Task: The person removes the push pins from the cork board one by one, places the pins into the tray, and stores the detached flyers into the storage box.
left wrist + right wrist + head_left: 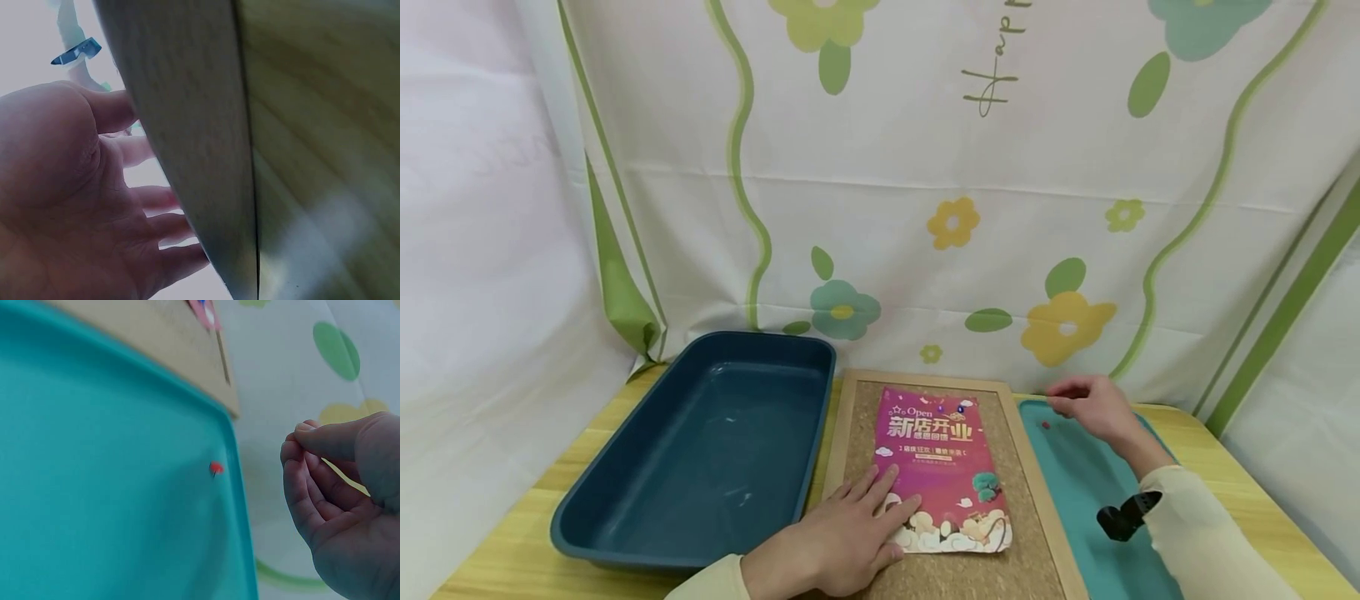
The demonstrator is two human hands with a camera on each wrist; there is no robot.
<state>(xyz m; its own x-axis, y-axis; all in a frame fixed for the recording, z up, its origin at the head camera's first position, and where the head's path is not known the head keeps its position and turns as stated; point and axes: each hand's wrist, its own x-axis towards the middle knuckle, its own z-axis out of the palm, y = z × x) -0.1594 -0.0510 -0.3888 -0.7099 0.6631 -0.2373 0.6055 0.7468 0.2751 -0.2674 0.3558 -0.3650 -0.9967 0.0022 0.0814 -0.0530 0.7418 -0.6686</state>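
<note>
A purple-red poster [936,500] with large printed characters lies on a wood-framed corkboard [1030,525]. My left hand [842,533] presses on the poster's lower left with its fingers spread. In the left wrist view, the board's wooden frame [187,137] hides the fingertips. My right hand [1093,408] is raised over the far end of a turquoise tray [1067,475]. The right thumb and fingertips meet in a pinch; I cannot tell whether something tiny is between them. Below, near the tray's far rim, lies a red pushpin [215,467].
A deep dark-blue basin [700,450] stands left of the corkboard on the wood-grain table [527,517]. Behind everything hangs a white cloth [880,183] with flowers and green lines. A black strap device [1127,517] sits on my right wrist.
</note>
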